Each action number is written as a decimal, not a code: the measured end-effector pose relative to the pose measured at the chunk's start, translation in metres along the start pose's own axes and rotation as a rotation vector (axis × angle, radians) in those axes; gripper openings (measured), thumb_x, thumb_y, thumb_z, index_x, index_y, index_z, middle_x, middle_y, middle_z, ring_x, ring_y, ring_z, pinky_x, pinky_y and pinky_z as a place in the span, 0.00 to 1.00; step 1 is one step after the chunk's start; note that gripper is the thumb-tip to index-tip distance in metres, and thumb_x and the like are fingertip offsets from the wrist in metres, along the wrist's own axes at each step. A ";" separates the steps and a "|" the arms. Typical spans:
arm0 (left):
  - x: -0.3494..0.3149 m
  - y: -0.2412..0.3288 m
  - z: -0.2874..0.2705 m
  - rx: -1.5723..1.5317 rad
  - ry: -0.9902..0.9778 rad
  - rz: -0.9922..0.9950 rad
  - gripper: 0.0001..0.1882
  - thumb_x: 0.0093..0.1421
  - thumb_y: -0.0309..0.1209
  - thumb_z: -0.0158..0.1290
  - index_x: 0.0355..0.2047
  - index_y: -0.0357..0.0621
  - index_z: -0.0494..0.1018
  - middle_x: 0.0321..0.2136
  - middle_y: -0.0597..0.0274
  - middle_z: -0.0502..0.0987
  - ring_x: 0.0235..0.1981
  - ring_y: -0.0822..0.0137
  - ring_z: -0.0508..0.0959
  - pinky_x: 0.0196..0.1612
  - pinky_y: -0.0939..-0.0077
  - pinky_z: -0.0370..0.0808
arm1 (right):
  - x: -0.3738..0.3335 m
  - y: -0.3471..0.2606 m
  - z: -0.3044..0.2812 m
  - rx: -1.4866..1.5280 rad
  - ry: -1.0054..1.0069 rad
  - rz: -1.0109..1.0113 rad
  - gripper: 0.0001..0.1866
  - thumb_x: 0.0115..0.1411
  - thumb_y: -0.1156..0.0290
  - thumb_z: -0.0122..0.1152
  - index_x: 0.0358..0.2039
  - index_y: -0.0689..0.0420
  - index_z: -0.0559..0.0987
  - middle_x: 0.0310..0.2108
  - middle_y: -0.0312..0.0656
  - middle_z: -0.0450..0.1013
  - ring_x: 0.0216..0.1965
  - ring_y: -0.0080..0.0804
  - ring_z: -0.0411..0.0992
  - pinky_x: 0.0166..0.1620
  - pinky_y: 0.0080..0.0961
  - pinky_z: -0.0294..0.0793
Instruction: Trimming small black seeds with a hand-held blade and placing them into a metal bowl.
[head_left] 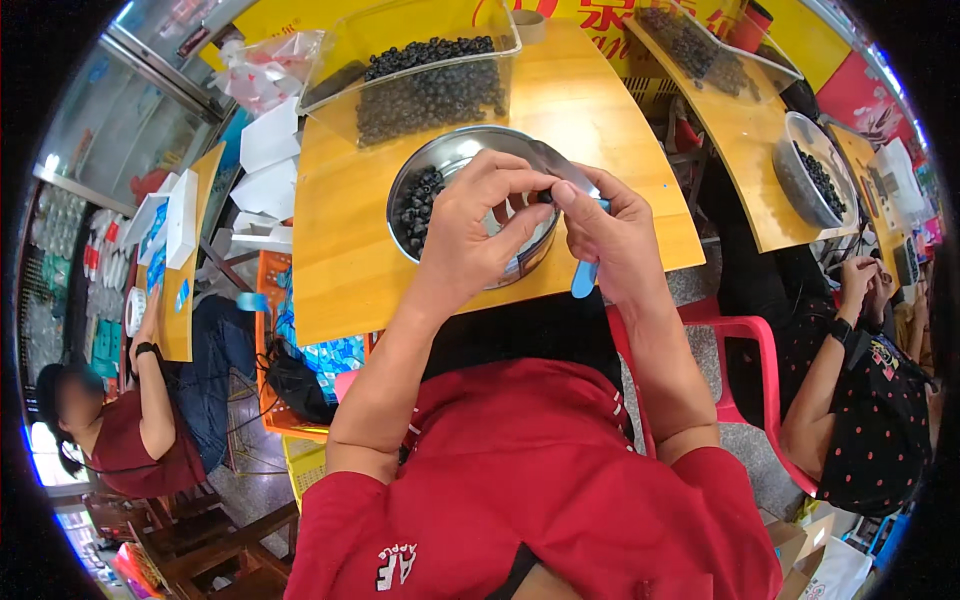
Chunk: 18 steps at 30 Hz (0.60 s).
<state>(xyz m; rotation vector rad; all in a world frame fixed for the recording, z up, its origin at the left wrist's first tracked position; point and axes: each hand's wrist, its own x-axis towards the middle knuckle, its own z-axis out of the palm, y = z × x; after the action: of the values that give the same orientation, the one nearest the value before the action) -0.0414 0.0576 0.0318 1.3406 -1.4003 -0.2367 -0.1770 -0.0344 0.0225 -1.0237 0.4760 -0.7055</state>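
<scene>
Over a round metal bowl (462,152), my two hands meet at the fingertips. My left hand (480,215) pinches a small black rounded piece (545,197) between thumb and index finger. My right hand (612,235) is closed around a slim tool with a blue handle (585,279), its thumb close to the piece. The handle's end sticks out below the palm; my fingers hide much of the tool, so its working end is unclear. Many similar black pieces (418,205) lie in the bowl's left side.
Behind the bowl, a clear plastic bin (430,95) full of black pieces stands on the wooden table (345,235). An orange crate (275,385) sits at the left, a pink chair (745,328) at the right. Co-workers sit on both sides; another clear tub (818,185) stands on the right table.
</scene>
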 end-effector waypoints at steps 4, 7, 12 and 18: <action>-0.003 -0.003 0.003 -0.010 0.027 0.024 0.12 0.51 0.22 0.59 0.38 0.41 0.77 0.34 0.61 0.74 0.29 0.70 0.75 0.29 0.80 0.71 | -0.001 0.000 0.002 0.001 0.001 0.015 0.15 0.60 0.70 0.60 0.46 0.61 0.76 0.17 0.26 0.64 0.14 0.10 0.55 0.17 0.10 0.52; -0.007 -0.002 0.011 -0.022 0.080 -0.004 0.12 0.53 0.22 0.58 0.39 0.42 0.76 0.36 0.64 0.72 0.32 0.73 0.72 0.33 0.81 0.69 | 0.000 0.004 -0.002 0.103 -0.037 0.043 0.15 0.61 0.69 0.60 0.46 0.61 0.76 0.17 0.26 0.64 0.14 0.10 0.55 0.17 0.10 0.52; -0.008 -0.002 0.011 0.024 0.085 0.064 0.10 0.55 0.21 0.56 0.39 0.39 0.75 0.36 0.64 0.72 0.34 0.73 0.72 0.37 0.81 0.70 | -0.002 0.003 0.000 0.104 -0.050 0.034 0.13 0.61 0.70 0.59 0.46 0.60 0.76 0.18 0.27 0.64 0.14 0.10 0.55 0.17 0.10 0.52; -0.017 -0.009 0.013 -0.394 0.063 -0.094 0.10 0.61 0.25 0.53 0.43 0.38 0.73 0.42 0.63 0.71 0.35 0.75 0.72 0.42 0.82 0.69 | -0.002 0.004 0.000 0.108 -0.060 -0.002 0.13 0.61 0.71 0.59 0.46 0.61 0.76 0.22 0.30 0.68 0.15 0.10 0.55 0.18 0.10 0.52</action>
<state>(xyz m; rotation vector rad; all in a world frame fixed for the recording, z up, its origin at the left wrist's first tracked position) -0.0507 0.0613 0.0115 1.0760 -1.1658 -0.5015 -0.1777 -0.0316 0.0193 -0.9409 0.3807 -0.6927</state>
